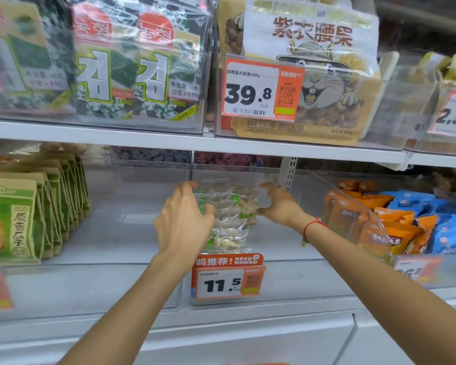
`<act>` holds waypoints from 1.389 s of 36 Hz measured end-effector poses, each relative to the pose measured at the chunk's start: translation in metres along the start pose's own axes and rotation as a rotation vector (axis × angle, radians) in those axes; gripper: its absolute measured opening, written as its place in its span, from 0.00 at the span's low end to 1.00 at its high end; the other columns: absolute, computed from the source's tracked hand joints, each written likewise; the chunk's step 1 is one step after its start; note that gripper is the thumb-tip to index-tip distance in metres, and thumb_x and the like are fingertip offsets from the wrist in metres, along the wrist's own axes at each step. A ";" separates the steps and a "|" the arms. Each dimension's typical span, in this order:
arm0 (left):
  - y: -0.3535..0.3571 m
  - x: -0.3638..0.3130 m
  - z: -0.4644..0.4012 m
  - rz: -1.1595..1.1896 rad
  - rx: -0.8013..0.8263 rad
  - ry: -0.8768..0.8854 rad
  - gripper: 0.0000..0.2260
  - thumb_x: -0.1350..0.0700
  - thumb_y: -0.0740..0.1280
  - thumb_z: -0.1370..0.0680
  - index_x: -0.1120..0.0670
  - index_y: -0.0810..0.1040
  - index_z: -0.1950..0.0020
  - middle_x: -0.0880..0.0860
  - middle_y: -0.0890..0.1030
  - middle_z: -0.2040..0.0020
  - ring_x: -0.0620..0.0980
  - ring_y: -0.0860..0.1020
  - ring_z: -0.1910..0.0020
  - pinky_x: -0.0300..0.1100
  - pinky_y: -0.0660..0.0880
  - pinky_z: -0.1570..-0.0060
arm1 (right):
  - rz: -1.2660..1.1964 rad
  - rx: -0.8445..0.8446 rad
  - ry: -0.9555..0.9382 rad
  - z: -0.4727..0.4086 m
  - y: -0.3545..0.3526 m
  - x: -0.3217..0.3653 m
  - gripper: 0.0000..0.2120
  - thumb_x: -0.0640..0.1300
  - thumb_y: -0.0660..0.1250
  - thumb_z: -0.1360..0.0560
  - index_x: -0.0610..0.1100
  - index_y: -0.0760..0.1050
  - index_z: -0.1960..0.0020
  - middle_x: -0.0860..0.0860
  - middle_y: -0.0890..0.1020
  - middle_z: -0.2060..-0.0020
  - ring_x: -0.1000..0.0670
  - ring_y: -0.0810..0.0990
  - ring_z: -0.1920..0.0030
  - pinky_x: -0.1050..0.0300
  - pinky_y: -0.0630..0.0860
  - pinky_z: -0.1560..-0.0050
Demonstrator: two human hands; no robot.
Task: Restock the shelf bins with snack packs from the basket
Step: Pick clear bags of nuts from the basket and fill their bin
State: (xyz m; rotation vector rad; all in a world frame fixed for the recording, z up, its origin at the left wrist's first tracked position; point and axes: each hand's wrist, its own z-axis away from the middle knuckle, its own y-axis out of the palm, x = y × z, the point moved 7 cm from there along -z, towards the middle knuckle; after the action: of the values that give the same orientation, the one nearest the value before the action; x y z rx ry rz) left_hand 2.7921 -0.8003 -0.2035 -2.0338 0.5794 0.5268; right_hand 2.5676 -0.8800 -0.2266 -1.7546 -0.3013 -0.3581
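Between the two clear dividers of the lower shelf, both hands reached into the middle bin point(248, 175), the one marked by the orange 11.5 price tag point(228, 281) at its front. A loose heap of clear snack packs point(229, 206) with green print sat toward the bin's front, one more pack point(228, 242) lying lower, just behind the tag; the hands flanked the heap, most likely to gather it and square it up so the packs would stand tidily behind the label. The left hand point(183, 219) came in from the left side with its fingers curled forward against the plastic, thumb near the packs' edge, a half-closed grip that seemed to hold the heap's side without plainly pinching it. The right hand point(277, 204), a red string bracelet point(312, 225) on its wrist, was cupped on the other side, fingers bent and spread in a fairly wide grip, fingertips touching or just beside the wrapper; whether it truly held a pack could not be told. The bin to the left looked bare of stock, while green seed bags point(13, 219) stood farther left and orange packets point(379, 233) and blue packets point(448, 233) filled the right. The basket was out of view.
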 end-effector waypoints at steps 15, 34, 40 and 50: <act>-0.097 -0.002 0.105 -0.024 0.007 0.363 0.06 0.50 0.63 0.22 0.45 0.76 0.47 0.42 0.78 0.53 0.47 0.77 0.51 0.42 0.66 0.62 | 0.336 -0.044 -0.490 0.233 -0.050 0.084 0.13 0.51 0.61 0.22 0.57 0.72 0.37 0.57 0.78 0.47 0.54 0.77 0.49 0.52 0.76 0.55; 0.049 0.153 0.315 -0.219 1.299 0.254 0.16 0.44 0.51 0.18 0.49 0.76 0.47 0.48 0.78 0.48 0.45 0.76 0.50 0.43 0.71 0.38 | 0.375 1.141 -0.150 0.350 0.191 -0.002 0.27 0.48 0.69 0.25 0.45 0.66 0.28 0.47 0.70 0.31 0.45 0.70 0.33 0.52 0.68 0.37; 0.048 0.119 0.340 0.220 1.441 0.080 0.26 0.34 0.50 0.26 0.52 0.77 0.48 0.48 0.80 0.54 0.44 0.79 0.58 0.41 0.77 0.50 | 0.145 1.184 -0.151 0.371 0.196 0.013 0.33 0.47 0.74 0.30 0.50 0.66 0.28 0.50 0.72 0.35 0.49 0.71 0.40 0.58 0.68 0.44; 0.061 0.136 0.341 0.357 1.386 0.009 0.08 0.50 0.68 0.24 0.52 0.81 0.50 0.44 0.81 0.55 0.35 0.78 0.63 0.37 0.76 0.55 | -0.248 1.048 -0.063 0.383 0.195 0.016 0.08 0.48 0.72 0.27 0.45 0.81 0.51 0.57 0.80 0.57 0.60 0.77 0.56 0.63 0.73 0.47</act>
State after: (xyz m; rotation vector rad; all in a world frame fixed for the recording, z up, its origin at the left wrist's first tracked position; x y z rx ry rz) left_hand 2.8180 -0.5594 -0.4855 -0.6190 0.9542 0.1787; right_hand 2.6878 -0.5460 -0.4694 -0.6979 -0.6201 -0.2452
